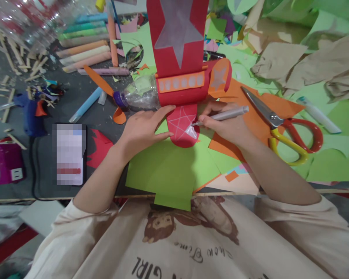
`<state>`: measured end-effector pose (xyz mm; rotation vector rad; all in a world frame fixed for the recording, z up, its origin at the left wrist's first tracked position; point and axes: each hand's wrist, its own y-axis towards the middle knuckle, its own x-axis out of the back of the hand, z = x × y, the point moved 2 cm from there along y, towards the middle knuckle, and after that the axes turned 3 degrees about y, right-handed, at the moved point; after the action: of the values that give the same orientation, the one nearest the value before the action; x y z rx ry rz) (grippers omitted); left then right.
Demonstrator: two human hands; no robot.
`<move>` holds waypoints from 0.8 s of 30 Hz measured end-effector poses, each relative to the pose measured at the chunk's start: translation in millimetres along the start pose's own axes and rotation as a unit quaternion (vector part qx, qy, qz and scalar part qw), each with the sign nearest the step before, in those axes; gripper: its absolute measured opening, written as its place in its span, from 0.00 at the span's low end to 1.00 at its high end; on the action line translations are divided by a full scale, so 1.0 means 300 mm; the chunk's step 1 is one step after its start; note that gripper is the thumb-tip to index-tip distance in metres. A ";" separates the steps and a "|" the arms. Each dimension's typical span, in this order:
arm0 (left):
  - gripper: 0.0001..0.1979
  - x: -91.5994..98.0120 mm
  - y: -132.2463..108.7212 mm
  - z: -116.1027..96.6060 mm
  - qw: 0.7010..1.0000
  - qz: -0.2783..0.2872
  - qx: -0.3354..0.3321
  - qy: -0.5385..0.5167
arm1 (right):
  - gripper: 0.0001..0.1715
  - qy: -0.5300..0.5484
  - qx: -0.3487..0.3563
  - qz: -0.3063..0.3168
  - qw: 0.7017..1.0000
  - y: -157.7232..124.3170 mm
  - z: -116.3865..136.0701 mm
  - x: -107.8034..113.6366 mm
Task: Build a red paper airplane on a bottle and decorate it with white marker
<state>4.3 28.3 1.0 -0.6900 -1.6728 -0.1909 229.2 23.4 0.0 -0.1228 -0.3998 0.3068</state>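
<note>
A toy airplane (183,91), made from a plastic bottle wrapped in red paper, lies across the work surface. Its far wing (159,38) bears a filled silver star, and an orange propeller (100,80) sits at the purple cap. The near red wing (178,133) carries a star outline with one point filled in silver. My left hand (147,130) rests flat with fingers spread, thumb and forefinger at that wing's left edge. My right hand (225,122) is closed around a silver marker (229,114), its tip on the filled part of the star.
Red-and-yellow scissors (275,120) lie right of my right hand. Green paper (163,170) sits under the plane. A phone (69,155), a blue glue gun (31,114) and a light-blue marker (85,104) are at left. Several markers (84,50) lie behind, crumpled brown paper (282,66) far right.
</note>
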 end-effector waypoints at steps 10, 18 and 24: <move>0.33 0.004 0.000 -0.003 1.000 0.008 0.005 0.014 | 0.11 0.013 0.033 0.021 0.999 0.000 -0.003 0.005; 0.34 -0.002 -0.001 0.002 1.000 -0.007 -0.012 0.015 | 0.10 0.032 0.046 0.016 0.998 -0.004 -0.008 -0.007; 0.34 -0.001 0.001 -0.002 1.000 -0.002 -0.012 0.022 | 0.14 0.078 0.056 0.007 0.995 -0.003 -0.025 -0.008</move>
<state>4.9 28.2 0.7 -0.6950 -1.6335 -0.2279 230.4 21.5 -7.7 -0.0386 -0.2269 0.3316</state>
